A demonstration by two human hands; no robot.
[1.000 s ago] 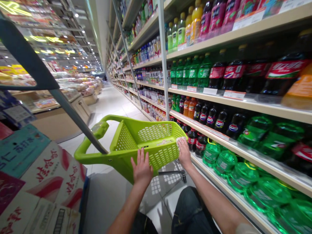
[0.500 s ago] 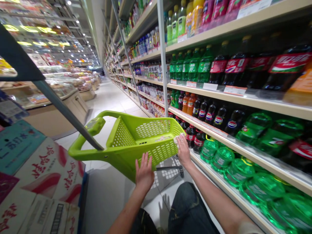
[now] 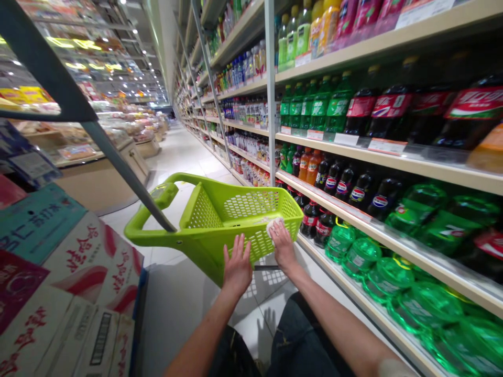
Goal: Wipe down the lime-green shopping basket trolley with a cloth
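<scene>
A lime-green plastic shopping cart basket (image 3: 204, 248) with perforated walls stands in front of my knees. My right hand (image 3: 283, 248) presses a crumpled white cloth (image 3: 275, 226) against the near side wall, close to the rim and toward the cart's right end. The fingers are closed over the cloth, so part of it is hidden. Farther left, my left hand (image 3: 238, 264) lies against the same wall with fingers outstretched and holding nothing. The cart's looped handle (image 3: 137, 230) is at its left end, and a grey bar (image 3: 126, 178) slants down to the rim.
Shelves (image 3: 440, 159) full of soda bottles run along the right, with large green bottles (image 3: 404, 283) at the bottom. Stacked cartons (image 3: 98, 262) stand close on the left. A pale tiled aisle (image 3: 184, 144) stretches ahead beside display counters (image 3: 106, 175).
My right hand has slid the cloth leftward along the cart's near wall, away from the right-end corner. My left hand stays against the wall. The whole view has shifted slightly.
</scene>
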